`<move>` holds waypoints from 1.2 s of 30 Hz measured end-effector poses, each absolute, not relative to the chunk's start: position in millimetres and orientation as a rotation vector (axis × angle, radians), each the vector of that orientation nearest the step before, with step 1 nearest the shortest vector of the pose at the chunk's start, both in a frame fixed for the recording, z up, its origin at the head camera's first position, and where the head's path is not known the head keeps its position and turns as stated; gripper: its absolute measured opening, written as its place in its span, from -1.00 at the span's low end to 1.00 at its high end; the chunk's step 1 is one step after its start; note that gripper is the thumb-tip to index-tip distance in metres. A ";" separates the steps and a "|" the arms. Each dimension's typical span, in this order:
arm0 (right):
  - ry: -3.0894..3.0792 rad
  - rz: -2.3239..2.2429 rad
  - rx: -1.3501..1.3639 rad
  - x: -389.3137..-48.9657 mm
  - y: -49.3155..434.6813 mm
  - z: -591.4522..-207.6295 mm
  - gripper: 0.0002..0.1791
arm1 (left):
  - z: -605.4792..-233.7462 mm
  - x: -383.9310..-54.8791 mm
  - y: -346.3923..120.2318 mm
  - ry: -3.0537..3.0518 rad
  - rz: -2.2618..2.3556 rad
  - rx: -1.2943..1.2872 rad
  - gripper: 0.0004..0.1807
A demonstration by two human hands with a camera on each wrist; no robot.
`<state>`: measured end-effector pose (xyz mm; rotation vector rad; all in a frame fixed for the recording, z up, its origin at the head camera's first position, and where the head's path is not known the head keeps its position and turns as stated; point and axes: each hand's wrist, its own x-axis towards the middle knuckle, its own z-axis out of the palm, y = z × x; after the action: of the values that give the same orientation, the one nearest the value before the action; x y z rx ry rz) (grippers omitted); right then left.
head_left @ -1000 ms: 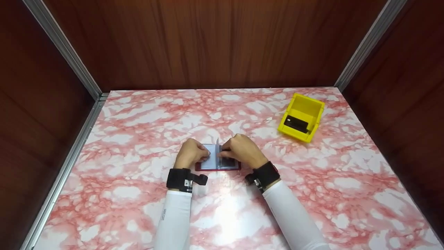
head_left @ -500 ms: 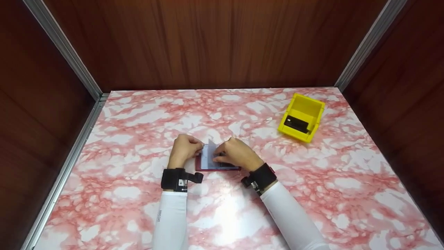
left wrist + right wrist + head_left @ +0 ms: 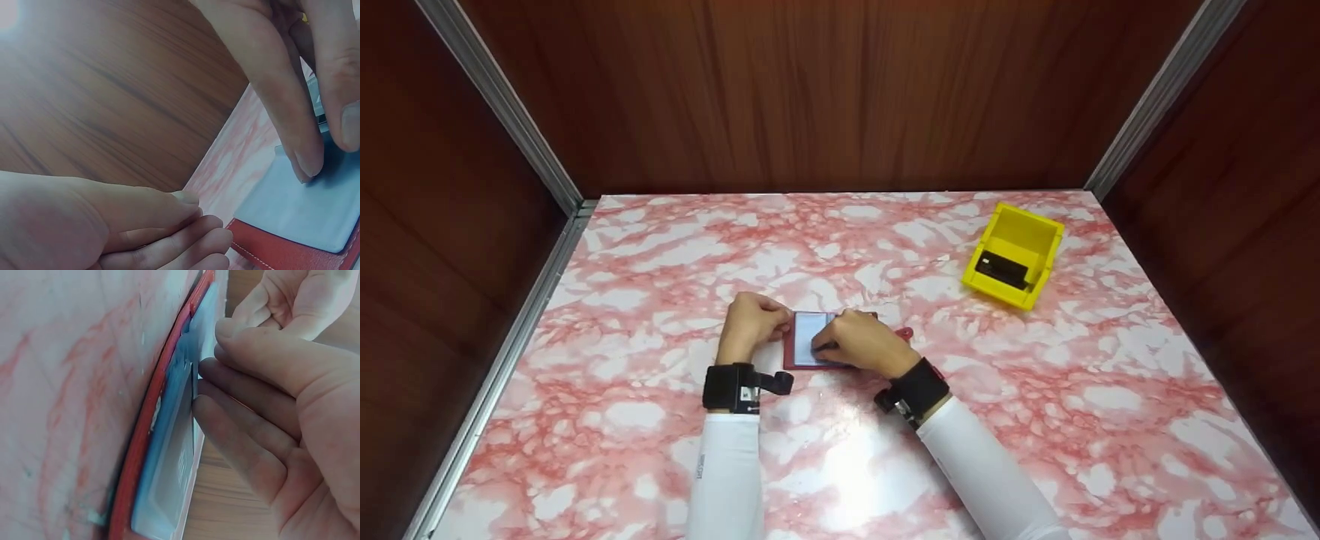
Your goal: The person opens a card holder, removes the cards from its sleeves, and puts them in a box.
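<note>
A red card holder (image 3: 789, 354) lies spread on the table, its red strap tab (image 3: 905, 333) out to the right. Clear sleeves (image 3: 298, 202) fill its inside. The right wrist view shows a dark card (image 3: 179, 450) in the sleeve on the right half. My right hand (image 3: 864, 341) reaches over the holder, fingertips touching the flat sleeve on the left half and hiding much of the right half. Close to the holder's left edge is my left hand (image 3: 750, 324), loosely curled with thumb near the index finger and nothing held in the left wrist view.
A yellow bin (image 3: 1020, 225) stands at the back right of the table, with a black card (image 3: 1002, 270) inside. Brown wood-grain panels (image 3: 825, 97) rise behind and on both sides of the pink marbled table (image 3: 660, 255).
The clear sleeve that stood upright has turned over to the left and now lies flat under my right fingers. My left hand has drawn back left from the sleeve to the holder's edge.
</note>
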<state>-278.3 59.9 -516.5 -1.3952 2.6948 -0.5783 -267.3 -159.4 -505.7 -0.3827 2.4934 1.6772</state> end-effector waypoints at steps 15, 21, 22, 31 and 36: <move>2.784 -0.708 -1.065 -296.5 103.9 -493.5 -0.80 | -501.9 -265.9 -135.2 2.528 1.631 -0.296 -0.86; 2.786 -0.691 -0.872 -299.1 112.9 -492.9 -0.86 | -504.1 -265.8 -117.2 2.438 1.667 -0.284 -0.89; 2.783 -0.690 -0.856 -299.3 113.2 -493.1 -0.87 | -505.0 -266.1 -115.4 2.433 1.664 -0.279 -0.90; 2.758 -0.659 -0.846 -299.1 111.7 -495.2 -0.90 | -515.3 -268.6 -106.5 2.421 1.620 -0.210 -0.90; 2.756 -0.645 -0.822 -299.5 112.2 -497.0 -0.89 | -521.5 -270.6 -106.2 2.368 1.671 -0.232 -0.91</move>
<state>-299.5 112.2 -497.0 -0.8223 2.7563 -0.6446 -270.6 -106.2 -521.5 -0.2323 2.3679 1.6710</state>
